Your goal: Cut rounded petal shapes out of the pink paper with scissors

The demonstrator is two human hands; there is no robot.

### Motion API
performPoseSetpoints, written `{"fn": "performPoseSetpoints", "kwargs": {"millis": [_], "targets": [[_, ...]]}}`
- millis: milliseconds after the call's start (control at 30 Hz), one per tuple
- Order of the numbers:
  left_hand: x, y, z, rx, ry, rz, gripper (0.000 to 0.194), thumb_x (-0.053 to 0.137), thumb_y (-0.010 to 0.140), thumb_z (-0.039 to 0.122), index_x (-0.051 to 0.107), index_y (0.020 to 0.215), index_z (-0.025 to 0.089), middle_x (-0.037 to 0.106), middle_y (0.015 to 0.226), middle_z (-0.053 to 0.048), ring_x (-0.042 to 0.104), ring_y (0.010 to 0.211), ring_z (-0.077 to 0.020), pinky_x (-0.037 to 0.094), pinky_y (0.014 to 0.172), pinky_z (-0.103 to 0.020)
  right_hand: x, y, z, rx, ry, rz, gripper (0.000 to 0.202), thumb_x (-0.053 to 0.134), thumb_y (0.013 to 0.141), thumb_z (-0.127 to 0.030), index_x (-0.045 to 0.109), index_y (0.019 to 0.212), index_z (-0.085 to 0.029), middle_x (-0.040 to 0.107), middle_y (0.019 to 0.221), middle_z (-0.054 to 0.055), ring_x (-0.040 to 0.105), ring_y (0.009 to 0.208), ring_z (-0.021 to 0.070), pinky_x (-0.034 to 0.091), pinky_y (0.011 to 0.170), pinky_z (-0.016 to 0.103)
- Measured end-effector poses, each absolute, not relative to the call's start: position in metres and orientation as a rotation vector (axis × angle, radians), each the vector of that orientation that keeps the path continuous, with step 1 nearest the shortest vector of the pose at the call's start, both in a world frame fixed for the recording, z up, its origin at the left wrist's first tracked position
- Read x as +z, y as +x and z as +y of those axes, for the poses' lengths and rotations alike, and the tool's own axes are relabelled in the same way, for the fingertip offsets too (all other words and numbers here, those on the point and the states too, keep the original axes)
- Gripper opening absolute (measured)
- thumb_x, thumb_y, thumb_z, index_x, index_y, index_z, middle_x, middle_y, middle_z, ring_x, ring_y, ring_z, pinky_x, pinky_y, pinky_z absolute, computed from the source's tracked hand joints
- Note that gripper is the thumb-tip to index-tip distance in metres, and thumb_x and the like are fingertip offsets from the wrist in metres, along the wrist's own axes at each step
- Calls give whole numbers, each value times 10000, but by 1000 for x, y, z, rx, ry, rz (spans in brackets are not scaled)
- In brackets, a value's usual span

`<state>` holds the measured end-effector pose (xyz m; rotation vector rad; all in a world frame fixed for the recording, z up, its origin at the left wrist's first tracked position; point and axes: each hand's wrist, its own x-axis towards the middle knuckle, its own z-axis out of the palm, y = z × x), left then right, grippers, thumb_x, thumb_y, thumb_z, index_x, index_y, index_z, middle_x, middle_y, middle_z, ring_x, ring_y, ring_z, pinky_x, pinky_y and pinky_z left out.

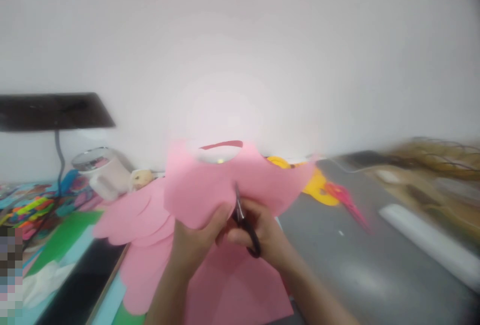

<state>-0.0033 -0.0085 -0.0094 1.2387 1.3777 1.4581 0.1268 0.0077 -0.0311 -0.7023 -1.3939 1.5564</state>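
Note:
A large pink paper sheet (pixel 202 190) with curved cut edges is held up in front of me. My left hand (pixel 204 237) pinches its lower edge, thumb on top. In my right hand (pixel 264 232) are scissors (pixel 245 227) with dark handles, their blades pointing up into the paper at the cut. Beneath my hands lies another pink piece with a straight lower edge (pixel 240 290). To the left, several scalloped pink paper shapes (pixel 131 215) overlap one another.
Yellow cut-outs (pixel 320 190) and pink-handled scissors (pixel 348 205) lie on the grey table (pixel 337 265). A white roll (pixel 431 245) is at right. Left are a white mug-like container (pixel 108 175), colourful small items (pixel 32 212) and a black flat panel (pixel 84 280).

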Motion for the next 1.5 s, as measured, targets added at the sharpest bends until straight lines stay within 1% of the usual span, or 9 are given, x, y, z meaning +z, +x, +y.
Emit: {"fn": "performPoseSetpoints", "kwargs": {"millis": [200, 400, 633, 767, 1067, 1167, 1300, 1400, 1500], "targets": [[-13, -3, -7, 1486, 1193, 1350, 266, 702, 674, 308, 551, 492, 187, 531, 432, 37, 506, 421, -103, 457, 441, -225, -29, 127, 7, 1527, -712, -1394, 433, 839, 574, -488, 572, 720, -180, 552, 572, -28, 477, 539, 125, 387, 531, 257], [-10, -2, -8, 1448, 1202, 1375, 307, 690, 677, 321, 521, 453, 195, 497, 397, 44, 458, 385, -85, 431, 427, -219, -31, 128, 8, 1550, -711, -1382, 432, 840, 573, -479, 556, 706, -182, 466, 543, -55, 395, 513, 105, 346, 518, 256], [-10, -3, -8, 1441, 1218, 1357, 343, 688, 676, 336, 481, 441, 197, 465, 376, 43, 421, 366, -81, 385, 396, -231, -32, 128, 9, 1522, -735, -1401, 470, 818, 571, -544, 535, 699, -191, 405, 530, -64, 349, 506, 103, 296, 483, 248], [-10, -3, -7, 1457, 1223, 1344, 347, 688, 679, 347, 471, 451, 199, 449, 379, 50, 414, 366, -78, 359, 383, -226, -33, 128, 9, 1520, -699, -1401, 456, 817, 592, -525, 546, 721, -182, 437, 554, -55, 363, 512, 100, 306, 484, 243], [-12, -5, -7, 1480, 1222, 1330, 305, 694, 679, 329, 489, 489, 205, 434, 396, 65, 400, 375, -82, 393, 392, -234, -32, 127, 9, 1492, -739, -1407, 493, 803, 567, -576, 520, 688, -190, 419, 550, -59, 348, 502, 91, 307, 464, 233], [-15, -6, -5, 1501, 1234, 1321, 317, 709, 677, 357, 488, 505, 210, 467, 428, 52, 474, 424, -114, 456, 433, -258, -32, 127, 9, 1507, -731, -1396, 501, 806, 558, -576, 503, 668, -193, 413, 545, -62, 331, 496, 86, 303, 457, 230], [-18, -7, -4, 1510, 1235, 1384, 359, 714, 663, 394, 469, 481, 206, 618, 593, -27, 635, 643, -188, 552, 574, -298, -33, 127, 9, 1516, -722, -1379, 501, 815, 556, -564, 488, 642, -194, 382, 519, -73, 311, 475, 77, 289, 446, 226], [-20, -8, -2, 1525, 1235, 1365, 353, 707, 660, 395, 466, 492, 198, 678, 709, -68, 666, 711, -209, 574, 612, -312, -33, 127, 9, 1512, -712, -1379, 485, 815, 565, -552, 502, 656, -192, 385, 512, -75, 313, 470, 76, 287, 436, 220], [-21, -7, -1, 1551, 1232, 1337, 329, 711, 653, 397, 491, 523, 190, 689, 735, -77, 675, 722, -219, 582, 626, -329, -34, 127, 10, 1515, -689, -1374, 456, 822, 581, -515, 520, 670, -185, 403, 522, -70, 321, 473, 75, 290, 435, 212]]}}
